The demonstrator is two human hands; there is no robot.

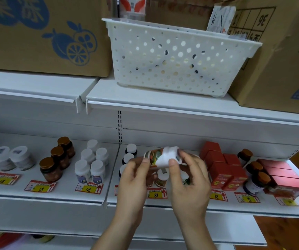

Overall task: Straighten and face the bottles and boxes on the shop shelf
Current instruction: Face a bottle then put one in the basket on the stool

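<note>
Both hands hold one bottle [160, 156] in the air just in front of the middle shelf [181, 204], tilted on its side with its white cap pointing right. The left hand [136, 175] pinches the labelled body with thumb and fingers curled round it; the right hand [188, 177] has its grip on the cap end, thumb on the near side and fingers wrapped behind. Behind and below the hands, more bottles of the same kind stand on the shelf, partly hidden, above a yellow price tag [156, 194] marked 88. To the left stand dark bottles with white caps [131, 150], then a cluster of white bottles [93, 163] and a row of brown jars with gold lids [55, 159]. To the right are stacked red boxes [222, 166] and further dark bottles with brown caps [256, 175]. On the shelf above sit a white perforated basket [177, 60] and cardboard cartons [42, 37].
</note>
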